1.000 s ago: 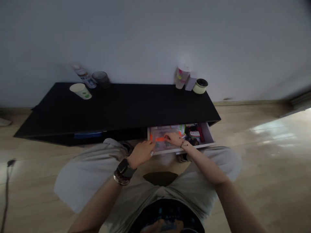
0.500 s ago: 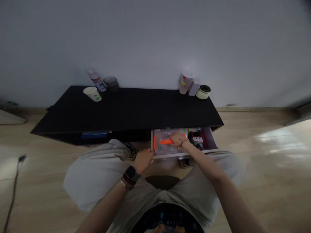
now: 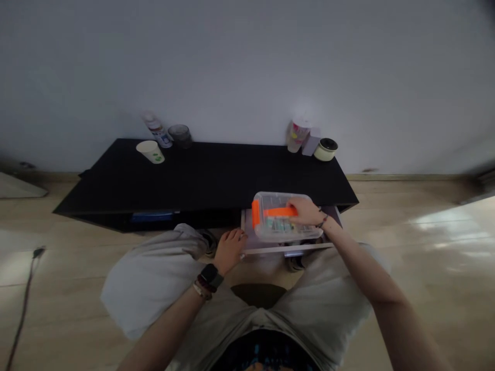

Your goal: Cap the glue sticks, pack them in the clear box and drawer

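Note:
My right hand (image 3: pixel 303 211) grips the orange handle of a clear plastic storage box (image 3: pixel 273 236), its fingers closed round it. The box has an orange latch on its left end, and small pale items show through the lid. It is held above the pulled-out drawer (image 3: pixel 251 245) and hides most of the inside. At the drawer's front left corner is my left hand (image 3: pixel 229 251), its fingers bent over the edge and the thumb at the front. A dark watch and bracelets circle the left wrist.
The black cabinet (image 3: pixel 209 175) stands against the wall. On its left are a paper cup (image 3: pixel 150 152), a spray can (image 3: pixel 158 131) and a dark glass (image 3: pixel 180 137). A plastic cup (image 3: pixel 297 136), small box (image 3: pixel 311 142) and cream pot (image 3: pixel 325 150) stand right. A cable (image 3: pixel 27 293) lies on the floor.
My right hand has lifted the clear box up out of the drawer and slightly to the right. My left hand has stayed at the drawer corner.

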`<state>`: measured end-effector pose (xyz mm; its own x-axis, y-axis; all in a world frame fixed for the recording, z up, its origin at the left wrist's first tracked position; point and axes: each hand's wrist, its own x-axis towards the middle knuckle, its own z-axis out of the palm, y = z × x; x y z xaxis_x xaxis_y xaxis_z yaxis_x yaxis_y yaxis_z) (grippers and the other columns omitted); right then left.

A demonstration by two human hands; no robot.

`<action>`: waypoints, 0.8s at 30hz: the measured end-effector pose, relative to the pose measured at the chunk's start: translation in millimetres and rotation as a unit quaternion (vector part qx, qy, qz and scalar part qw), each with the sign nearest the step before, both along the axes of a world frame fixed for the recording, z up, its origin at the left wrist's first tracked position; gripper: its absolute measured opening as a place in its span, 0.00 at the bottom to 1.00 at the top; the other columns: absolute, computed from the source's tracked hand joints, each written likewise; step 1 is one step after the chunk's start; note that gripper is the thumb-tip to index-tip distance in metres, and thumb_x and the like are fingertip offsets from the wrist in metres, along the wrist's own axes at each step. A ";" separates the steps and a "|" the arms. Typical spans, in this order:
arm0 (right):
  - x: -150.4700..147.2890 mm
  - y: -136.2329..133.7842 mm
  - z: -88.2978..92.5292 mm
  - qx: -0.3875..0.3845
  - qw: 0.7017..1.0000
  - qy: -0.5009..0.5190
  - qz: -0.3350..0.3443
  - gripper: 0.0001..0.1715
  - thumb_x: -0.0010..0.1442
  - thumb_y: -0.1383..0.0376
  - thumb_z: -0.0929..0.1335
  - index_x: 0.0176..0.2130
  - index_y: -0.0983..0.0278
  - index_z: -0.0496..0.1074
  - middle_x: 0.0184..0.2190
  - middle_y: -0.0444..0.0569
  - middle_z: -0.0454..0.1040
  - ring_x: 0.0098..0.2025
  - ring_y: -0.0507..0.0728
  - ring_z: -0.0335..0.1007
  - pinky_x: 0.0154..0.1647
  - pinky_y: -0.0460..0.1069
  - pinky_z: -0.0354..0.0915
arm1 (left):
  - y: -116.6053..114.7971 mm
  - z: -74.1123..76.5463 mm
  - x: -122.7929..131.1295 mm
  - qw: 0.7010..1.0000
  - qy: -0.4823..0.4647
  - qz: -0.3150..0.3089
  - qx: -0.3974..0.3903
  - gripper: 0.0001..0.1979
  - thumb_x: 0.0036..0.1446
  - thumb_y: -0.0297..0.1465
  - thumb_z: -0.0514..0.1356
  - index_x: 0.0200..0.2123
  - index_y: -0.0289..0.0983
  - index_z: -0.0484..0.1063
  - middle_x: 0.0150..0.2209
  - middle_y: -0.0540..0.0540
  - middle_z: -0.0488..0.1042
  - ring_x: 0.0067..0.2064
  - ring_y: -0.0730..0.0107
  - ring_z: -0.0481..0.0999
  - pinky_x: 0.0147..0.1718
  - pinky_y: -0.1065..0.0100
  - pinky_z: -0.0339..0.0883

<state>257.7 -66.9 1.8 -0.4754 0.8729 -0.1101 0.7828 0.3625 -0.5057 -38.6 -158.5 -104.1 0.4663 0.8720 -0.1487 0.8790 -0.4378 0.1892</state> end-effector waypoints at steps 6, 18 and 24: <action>8.6 24.4 39.3 0.118 0.993 -0.021 0.002 0.14 0.51 0.62 0.70 0.38 0.65 0.71 0.37 0.53 0.73 0.38 0.60 0.66 0.40 0.51 0.58 | 28.9 -1.8 2.1 0.996 -0.012 0.042 0.077 0.29 0.57 0.31 0.61 0.62 0.38 0.66 0.68 0.34 0.59 0.71 0.48 0.52 0.67 0.46 0.43; -27.7 109.6 14.6 0.170 0.983 -0.027 -0.059 0.12 0.52 0.64 0.70 0.38 0.65 0.73 0.40 0.55 0.74 0.44 0.62 0.67 0.45 0.53 0.61 | 141.6 47.9 -17.9 0.967 -0.190 0.161 0.054 0.24 0.60 0.32 0.57 0.59 0.31 0.68 0.59 0.30 0.69 0.64 0.46 0.65 0.61 0.50 0.58; -60.2 149.4 7.0 0.192 0.981 -0.016 -0.021 0.15 0.55 0.64 0.70 0.44 0.66 0.75 0.43 0.54 0.75 0.47 0.62 0.68 0.50 0.54 0.62 | 211.7 83.6 -35.8 0.809 -0.493 0.292 -0.129 0.24 0.58 0.48 0.58 0.49 0.36 0.73 0.47 0.40 0.77 0.50 0.57 0.77 0.49 0.58 0.70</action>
<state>197.5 82.5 8.8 -0.4394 0.8720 0.2157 0.8147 0.4880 -0.3131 -74.4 53.2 -20.5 -0.0111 0.9859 -0.1669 0.2874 0.1631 0.9438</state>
